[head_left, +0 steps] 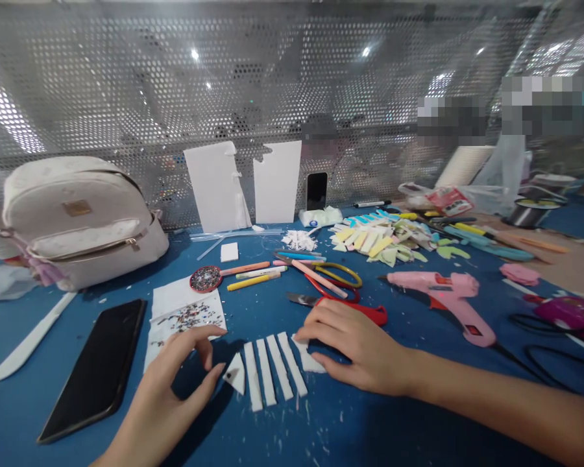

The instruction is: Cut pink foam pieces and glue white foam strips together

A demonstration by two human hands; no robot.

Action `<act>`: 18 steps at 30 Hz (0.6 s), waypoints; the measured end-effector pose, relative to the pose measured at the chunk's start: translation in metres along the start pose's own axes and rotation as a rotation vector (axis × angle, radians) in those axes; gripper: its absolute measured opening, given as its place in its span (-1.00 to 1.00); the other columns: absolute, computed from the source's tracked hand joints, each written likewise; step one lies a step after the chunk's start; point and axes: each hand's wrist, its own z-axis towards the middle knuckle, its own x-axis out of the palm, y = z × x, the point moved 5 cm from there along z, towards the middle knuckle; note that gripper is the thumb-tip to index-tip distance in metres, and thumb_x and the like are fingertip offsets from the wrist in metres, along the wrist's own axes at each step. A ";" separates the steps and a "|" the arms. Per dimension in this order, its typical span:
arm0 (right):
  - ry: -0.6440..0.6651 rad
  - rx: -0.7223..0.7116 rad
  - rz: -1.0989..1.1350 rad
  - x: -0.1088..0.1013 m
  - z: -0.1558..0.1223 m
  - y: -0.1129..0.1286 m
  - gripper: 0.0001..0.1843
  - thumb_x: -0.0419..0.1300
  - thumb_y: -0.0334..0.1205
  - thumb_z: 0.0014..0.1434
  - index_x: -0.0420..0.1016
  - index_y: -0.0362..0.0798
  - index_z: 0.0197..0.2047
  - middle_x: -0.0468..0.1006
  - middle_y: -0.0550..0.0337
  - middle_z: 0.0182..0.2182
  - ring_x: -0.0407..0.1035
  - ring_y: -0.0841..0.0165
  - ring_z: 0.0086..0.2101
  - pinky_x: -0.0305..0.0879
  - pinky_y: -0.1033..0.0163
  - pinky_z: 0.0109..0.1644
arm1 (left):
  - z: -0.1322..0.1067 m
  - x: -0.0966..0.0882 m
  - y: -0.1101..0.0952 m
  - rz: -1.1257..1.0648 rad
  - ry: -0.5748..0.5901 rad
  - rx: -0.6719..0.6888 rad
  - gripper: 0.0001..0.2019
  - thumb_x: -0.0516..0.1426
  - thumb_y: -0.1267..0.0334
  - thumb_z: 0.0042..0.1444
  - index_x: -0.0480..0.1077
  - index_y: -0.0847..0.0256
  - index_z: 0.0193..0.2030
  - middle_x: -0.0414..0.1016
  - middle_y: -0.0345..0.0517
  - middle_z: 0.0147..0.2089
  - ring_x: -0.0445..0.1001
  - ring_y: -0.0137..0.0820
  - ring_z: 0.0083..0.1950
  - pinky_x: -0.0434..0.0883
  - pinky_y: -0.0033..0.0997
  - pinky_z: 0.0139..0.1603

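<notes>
A row of white foam pieces lies on the blue table in front of me: a pointed piece with a dark dot (235,374), several narrow strips (267,372) and a tail-like end piece (311,359). My left hand (180,373) is beside the pointed piece, thumb and forefinger spread apart with nothing between them. At the other end, my right hand (353,347) has its thumb and fingertips on the end piece, partly covering it. Red-handled scissors (374,314) lie just behind that hand. A paper sheet with scattered glitter (192,318) lies behind my left hand.
A black phone (97,370) and white knife (34,337) lie left, before a backpack (82,220). Markers (253,281) and a paper-scrap pile (379,237) lie behind. A pink glue gun (448,295) with its cord is right. White boards (219,188) lean on perforated metal.
</notes>
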 end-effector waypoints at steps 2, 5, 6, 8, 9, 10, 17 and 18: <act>-0.007 0.000 0.012 -0.001 0.000 0.000 -0.76 0.07 -0.28 0.36 0.51 -0.10 0.01 0.55 -0.02 -0.15 0.36 0.20 -0.15 0.32 0.09 -0.03 | 0.002 0.001 -0.001 0.025 0.010 0.012 -0.70 0.13 0.23 0.30 0.29 -0.03 0.15 0.39 -0.37 -0.36 0.53 -0.44 -0.27 0.45 -0.43 -0.02; -0.008 -0.008 0.014 -0.002 0.001 0.002 -0.76 0.07 -0.30 0.36 0.50 -0.10 0.00 0.55 -0.01 -0.16 0.36 0.20 -0.15 0.31 0.10 -0.03 | 0.000 0.002 0.001 0.034 0.013 -0.003 -0.70 0.10 0.24 0.31 0.27 -0.02 0.16 0.37 -0.36 -0.34 0.53 -0.44 -0.26 0.45 -0.41 0.00; -0.008 -0.010 0.012 -0.002 0.001 0.002 -0.76 0.07 -0.31 0.36 0.50 -0.10 0.00 0.55 -0.01 -0.16 0.36 0.21 -0.16 0.31 0.10 -0.03 | -0.001 0.002 0.002 0.035 0.014 -0.009 -0.71 0.10 0.24 0.32 0.27 -0.01 0.16 0.37 -0.35 -0.34 0.53 -0.44 -0.26 0.44 -0.41 0.01; -0.008 -0.012 0.000 -0.002 0.001 0.002 -0.76 0.06 -0.32 0.35 0.49 -0.11 0.01 0.56 -0.02 -0.16 0.36 0.21 -0.15 0.31 0.10 -0.02 | -0.001 0.002 0.003 0.037 0.024 -0.004 -0.70 0.10 0.26 0.32 0.27 0.00 0.16 0.37 -0.34 -0.33 0.52 -0.44 -0.25 0.44 -0.41 0.00; -0.009 -0.015 -0.007 -0.002 0.000 0.003 -0.75 0.06 -0.33 0.35 0.49 -0.11 0.01 0.56 -0.02 -0.16 0.37 0.21 -0.15 0.31 0.10 -0.02 | 0.000 0.002 0.002 0.036 0.030 0.010 -0.70 0.10 0.27 0.32 0.27 0.01 0.16 0.37 -0.33 -0.33 0.51 -0.43 -0.26 0.44 -0.43 -0.03; -0.008 -0.015 -0.014 -0.002 -0.001 0.002 -0.75 0.05 -0.33 0.35 0.49 -0.11 0.01 0.56 -0.02 -0.15 0.37 0.21 -0.15 0.31 0.10 -0.03 | 0.003 0.000 0.002 0.030 0.031 0.026 -0.71 0.09 0.29 0.32 0.28 0.03 0.16 0.37 -0.32 -0.33 0.50 -0.43 -0.27 0.44 -0.44 -0.05; -0.014 -0.021 -0.027 -0.002 -0.004 0.003 -0.74 0.01 -0.33 0.37 0.48 -0.10 0.00 0.57 -0.02 -0.16 0.37 0.21 -0.15 0.31 0.08 -0.02 | 0.062 -0.013 0.006 -0.020 0.071 0.071 -0.77 0.01 0.30 0.33 0.43 0.11 0.04 0.47 -0.13 -0.17 0.51 -0.38 -0.19 0.46 -0.42 -0.14; -0.011 -0.021 -0.023 -0.002 -0.004 0.003 -0.74 0.01 -0.34 0.37 0.48 -0.10 -0.01 0.58 -0.01 -0.16 0.37 0.21 -0.15 0.31 0.08 -0.01 | 0.073 -0.012 0.008 -0.028 0.093 0.084 -0.79 0.03 0.25 0.33 0.47 0.12 -0.04 0.51 -0.09 -0.12 0.53 -0.36 -0.16 0.48 -0.40 -0.14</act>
